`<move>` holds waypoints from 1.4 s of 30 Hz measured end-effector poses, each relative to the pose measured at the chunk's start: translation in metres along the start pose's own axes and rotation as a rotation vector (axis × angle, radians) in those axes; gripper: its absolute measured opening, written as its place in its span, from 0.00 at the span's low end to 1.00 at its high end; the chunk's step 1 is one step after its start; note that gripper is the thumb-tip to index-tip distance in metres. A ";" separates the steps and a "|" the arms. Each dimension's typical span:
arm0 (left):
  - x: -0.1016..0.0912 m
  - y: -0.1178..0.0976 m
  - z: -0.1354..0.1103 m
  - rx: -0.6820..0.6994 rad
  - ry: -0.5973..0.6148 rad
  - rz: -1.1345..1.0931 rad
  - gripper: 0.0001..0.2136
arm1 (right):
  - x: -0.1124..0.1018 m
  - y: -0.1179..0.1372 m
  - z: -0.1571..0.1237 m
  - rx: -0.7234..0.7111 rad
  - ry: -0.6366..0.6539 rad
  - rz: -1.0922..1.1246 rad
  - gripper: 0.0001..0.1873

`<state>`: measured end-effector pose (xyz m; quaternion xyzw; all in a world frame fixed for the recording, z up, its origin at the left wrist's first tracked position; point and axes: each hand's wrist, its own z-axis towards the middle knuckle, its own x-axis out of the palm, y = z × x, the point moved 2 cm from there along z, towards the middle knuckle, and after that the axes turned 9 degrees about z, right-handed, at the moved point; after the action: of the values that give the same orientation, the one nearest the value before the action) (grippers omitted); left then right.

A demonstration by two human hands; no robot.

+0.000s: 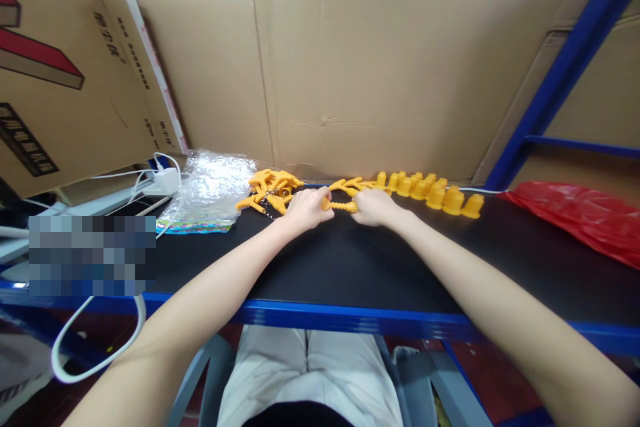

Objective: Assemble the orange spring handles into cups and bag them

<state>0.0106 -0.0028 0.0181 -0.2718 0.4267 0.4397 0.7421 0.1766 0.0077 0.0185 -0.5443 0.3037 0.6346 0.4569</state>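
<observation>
Stretched level between my two hands is a yellow twisted plastic rod (343, 206). My left hand (307, 209) is closed round its left end, and my right hand (374, 207) grips the right end; both ends are partly hidden by fingers. Just behind my left hand lies a tangled pile of yellow plastic pieces (270, 188) with a dark metal chain among them. Several thin yellow branching pieces (354, 183) lie behind the rod. To the right of my right hand stand rows of yellow cup-shaped pieces (436, 196).
A clear plastic bag (215, 180) lies left of the pile, beside a white plug and cables (167, 181). A red plastic bag (580, 213) is at the right. Cardboard (370, 73) walls the back of the black tabletop (350, 273), which has a blue metal front edge (360, 317).
</observation>
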 end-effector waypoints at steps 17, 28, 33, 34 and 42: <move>0.014 0.014 0.005 -0.151 0.102 -0.234 0.10 | 0.005 0.007 0.002 -0.075 -0.109 -0.116 0.12; 0.004 0.006 0.002 0.007 -0.003 0.001 0.13 | 0.001 0.000 0.001 -0.078 -0.029 -0.029 0.14; -0.001 0.000 -0.001 0.087 -0.050 0.106 0.13 | 0.004 -0.005 0.001 -0.075 0.030 0.068 0.15; -0.001 0.000 -0.002 0.095 -0.054 0.120 0.13 | 0.004 -0.005 0.002 -0.075 0.036 0.085 0.15; 0.001 -0.002 -0.001 0.124 -0.082 0.181 0.13 | 0.002 -0.006 0.001 -0.059 0.074 0.172 0.12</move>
<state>0.0124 -0.0044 0.0161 -0.1672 0.4452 0.4885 0.7316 0.1819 0.0115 0.0173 -0.5527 0.3470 0.6596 0.3731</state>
